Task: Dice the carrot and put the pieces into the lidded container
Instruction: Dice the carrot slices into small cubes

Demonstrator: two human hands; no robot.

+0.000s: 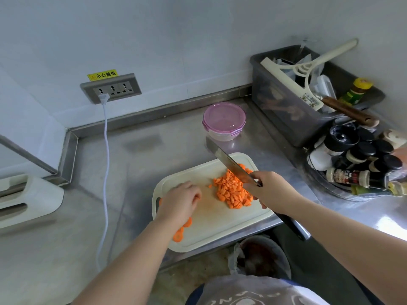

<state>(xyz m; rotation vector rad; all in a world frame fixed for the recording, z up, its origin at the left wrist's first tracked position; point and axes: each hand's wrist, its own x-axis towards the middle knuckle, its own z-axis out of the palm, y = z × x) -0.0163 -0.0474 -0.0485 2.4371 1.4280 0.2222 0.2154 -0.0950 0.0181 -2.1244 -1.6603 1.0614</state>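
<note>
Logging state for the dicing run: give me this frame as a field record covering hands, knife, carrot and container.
left hand: fingers curled, on the cutting board; whether it holds anything is hidden
right hand: grips the knife, blade over the pile
diced carrot: piled on the board
carrot slices: uncut, by the left wrist
lidded container: behind the board, pink lid on

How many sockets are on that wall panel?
3, in a row on the panel: left socket, with the white plug in it, middle socket and right socket, both free.
</note>
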